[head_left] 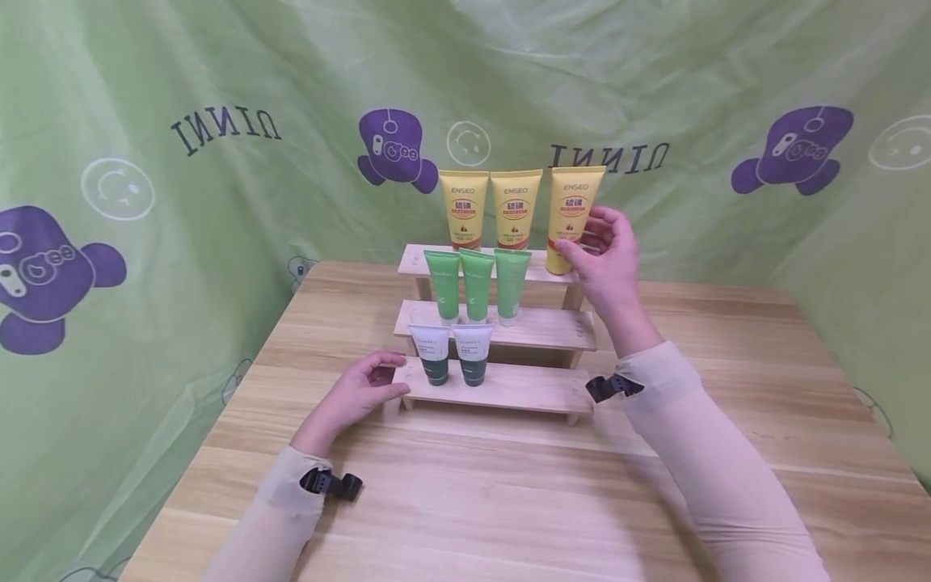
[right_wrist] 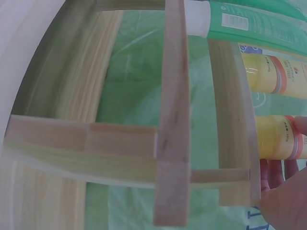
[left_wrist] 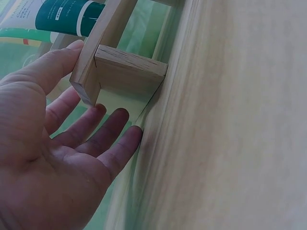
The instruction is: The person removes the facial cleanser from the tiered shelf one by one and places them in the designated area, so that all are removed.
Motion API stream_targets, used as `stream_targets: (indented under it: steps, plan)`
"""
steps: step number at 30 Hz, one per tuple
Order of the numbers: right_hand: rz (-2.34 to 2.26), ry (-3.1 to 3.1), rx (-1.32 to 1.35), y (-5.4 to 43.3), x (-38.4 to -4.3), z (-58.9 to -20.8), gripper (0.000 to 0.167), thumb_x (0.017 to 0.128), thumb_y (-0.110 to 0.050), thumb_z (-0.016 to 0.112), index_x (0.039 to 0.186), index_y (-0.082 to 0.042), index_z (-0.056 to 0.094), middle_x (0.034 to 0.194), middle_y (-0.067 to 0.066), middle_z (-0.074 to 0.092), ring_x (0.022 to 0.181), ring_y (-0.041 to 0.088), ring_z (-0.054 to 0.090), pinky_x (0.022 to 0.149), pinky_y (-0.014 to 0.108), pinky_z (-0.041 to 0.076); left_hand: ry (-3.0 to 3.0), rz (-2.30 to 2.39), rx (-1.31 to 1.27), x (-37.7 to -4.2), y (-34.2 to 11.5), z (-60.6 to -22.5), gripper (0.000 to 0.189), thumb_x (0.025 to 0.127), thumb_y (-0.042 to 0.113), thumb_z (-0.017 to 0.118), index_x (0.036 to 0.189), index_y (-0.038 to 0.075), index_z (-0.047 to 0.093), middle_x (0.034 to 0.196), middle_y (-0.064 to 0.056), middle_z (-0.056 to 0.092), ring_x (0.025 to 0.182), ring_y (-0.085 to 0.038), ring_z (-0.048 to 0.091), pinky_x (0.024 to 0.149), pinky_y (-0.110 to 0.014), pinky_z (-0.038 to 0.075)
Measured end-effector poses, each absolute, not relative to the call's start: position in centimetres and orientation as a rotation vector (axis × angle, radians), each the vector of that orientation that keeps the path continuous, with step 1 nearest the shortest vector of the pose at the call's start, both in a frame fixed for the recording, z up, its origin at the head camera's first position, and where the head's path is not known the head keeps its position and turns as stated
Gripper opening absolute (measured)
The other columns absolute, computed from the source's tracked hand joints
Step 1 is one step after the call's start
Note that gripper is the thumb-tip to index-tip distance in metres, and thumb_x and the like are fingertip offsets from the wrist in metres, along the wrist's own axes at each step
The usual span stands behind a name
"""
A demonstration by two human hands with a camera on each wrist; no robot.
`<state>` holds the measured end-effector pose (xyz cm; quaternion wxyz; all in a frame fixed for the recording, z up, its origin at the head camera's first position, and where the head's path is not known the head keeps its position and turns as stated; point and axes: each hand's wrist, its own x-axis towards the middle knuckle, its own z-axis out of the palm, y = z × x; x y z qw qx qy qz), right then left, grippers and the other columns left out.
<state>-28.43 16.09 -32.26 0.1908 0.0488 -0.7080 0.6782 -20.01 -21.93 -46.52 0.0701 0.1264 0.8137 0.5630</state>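
Note:
My right hand [head_left: 614, 267] pinches a yellow squeeze tube [head_left: 575, 194] between thumb and fingers, cap downward, at the right end of the top tier of a wooden step stand [head_left: 531, 388]. Whether its cap [right_wrist: 266, 138] touches the board I cannot tell. Two matching yellow tubes [head_left: 464, 198] [head_left: 515, 198] stand upright to its left. At the bottom tier's left end is my left hand [head_left: 356, 394]; in the left wrist view its thumb [left_wrist: 67, 60] touches the board's end, and the other fingers extend loosely beside it.
Three green tubes [head_left: 476, 283] stand on the middle tier. Two white-and-dark-green tubes [head_left: 434, 352] occupy the left part of the bottom tier. The stand is on a wood-grain table [head_left: 465, 485], with a green printed cloth [head_left: 305, 65] hanging behind and at the sides.

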Motion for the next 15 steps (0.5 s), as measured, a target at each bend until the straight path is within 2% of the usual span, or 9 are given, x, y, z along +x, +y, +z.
stream_targets:
  steps: [15]
  plan:
    - [1.964, -1.896, 0.135, 17.7, -27.5, -31.6, 0.061, 0.081, -0.007, 0.081, 0.132, -0.017, 0.049, 0.124, 0.012, 0.06, 0.106, 0.025, 0.059, 0.09, 0.031, 0.051, 2.446, 1.666, 0.352, -20.1, -22.1, -46.5, 0.052, 0.081, 0.023, 0.081, 0.124, 0.004, 0.059, 0.135, -0.014, 0.055, 0.12, -0.032, 0.056, 0.102, -0.046, 0.042]
